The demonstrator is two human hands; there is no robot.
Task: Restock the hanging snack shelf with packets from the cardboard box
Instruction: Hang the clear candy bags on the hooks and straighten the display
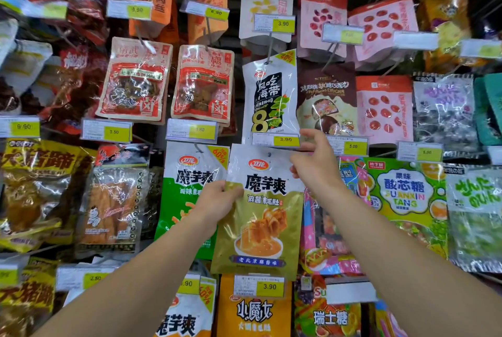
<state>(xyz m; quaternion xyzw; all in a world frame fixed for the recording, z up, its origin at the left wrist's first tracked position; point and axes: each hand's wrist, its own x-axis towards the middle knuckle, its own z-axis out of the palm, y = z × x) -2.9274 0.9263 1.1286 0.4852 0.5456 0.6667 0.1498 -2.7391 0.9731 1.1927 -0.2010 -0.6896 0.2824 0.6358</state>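
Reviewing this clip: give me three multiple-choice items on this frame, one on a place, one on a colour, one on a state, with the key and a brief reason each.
1. Where is the olive-gold packet relative to the green-and-white packet?
A. Left of it
B. Right of it
C. Above it

2. What colour is the price field on the 3.90 tag just above the held packet?
A. Yellow
B. Blue
C. Red

3. What is the left hand doing?
A. Hanging idle
B. Resting flat on a tag
C. Gripping the packet's left edge

Key: 1 B, it sits beside it on the right. 2 A, the field reads yellow. 3 C, the hand wraps the edge while the right hand holds the top corner.
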